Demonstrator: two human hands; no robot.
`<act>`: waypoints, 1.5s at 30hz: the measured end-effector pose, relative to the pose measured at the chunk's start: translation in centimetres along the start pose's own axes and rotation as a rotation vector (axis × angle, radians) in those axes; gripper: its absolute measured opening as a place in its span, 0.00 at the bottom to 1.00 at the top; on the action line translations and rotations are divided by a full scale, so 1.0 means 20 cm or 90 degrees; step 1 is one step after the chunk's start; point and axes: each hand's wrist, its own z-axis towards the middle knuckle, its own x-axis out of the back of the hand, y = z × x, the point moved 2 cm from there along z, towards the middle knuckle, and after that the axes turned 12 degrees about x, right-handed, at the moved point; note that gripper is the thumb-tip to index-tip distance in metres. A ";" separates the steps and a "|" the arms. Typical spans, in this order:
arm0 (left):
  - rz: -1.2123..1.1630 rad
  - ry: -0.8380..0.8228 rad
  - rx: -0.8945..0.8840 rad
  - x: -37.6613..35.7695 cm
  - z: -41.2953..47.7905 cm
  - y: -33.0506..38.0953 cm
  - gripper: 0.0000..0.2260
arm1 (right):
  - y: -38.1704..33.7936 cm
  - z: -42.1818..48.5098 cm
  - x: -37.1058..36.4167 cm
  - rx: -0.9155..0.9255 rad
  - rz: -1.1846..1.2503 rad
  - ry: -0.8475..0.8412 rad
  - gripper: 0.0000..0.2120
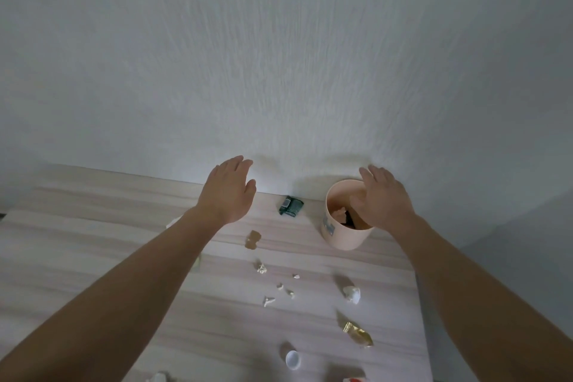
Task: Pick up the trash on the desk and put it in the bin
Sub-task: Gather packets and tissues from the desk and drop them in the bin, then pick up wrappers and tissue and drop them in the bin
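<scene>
Both hands are flat-fingered and hold nothing: the left hand (228, 192) hangs over the bench (93, 226), the right hand (384, 198) over the bin (347, 237) by the wall (279, 56). Trash lies between and nearer: a green packet (290, 205), brown scrap (252, 239), paper crumbs (269, 300), white wad (352, 294), gold wrapper (358, 333), white cap (292, 359).

Both bare arms extend forward, raised, backs of hands up. Left hand (228, 191): fingers straight and together, holding nothing. Right hand (383, 197): fingers relaxed, extended, likewise holding nothing.
</scene>
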 end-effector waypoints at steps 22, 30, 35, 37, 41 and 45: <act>0.049 0.057 -0.009 0.19 -0.65 0.02 0.21 | -0.30 -0.55 0.21 0.024 -0.003 0.126 0.28; 0.001 0.050 -0.044 0.19 -0.92 -0.08 0.21 | -0.52 -0.90 0.19 -0.012 0.020 0.155 0.23; -0.028 0.018 -0.091 0.15 -1.11 -0.21 0.21 | -0.70 -1.14 0.11 -0.067 0.005 0.155 0.20; -0.027 0.013 -0.116 0.11 -1.17 -0.26 0.21 | -0.77 -1.23 0.06 -0.086 0.000 0.155 0.18; -0.018 -0.032 -0.150 0.00 -1.29 -0.32 0.23 | -0.86 -1.39 -0.07 -0.120 0.009 0.124 0.19; -0.012 -0.060 -0.166 -0.15 -1.41 -0.35 0.20 | -0.88 -1.50 -0.24 -0.136 0.029 0.083 0.21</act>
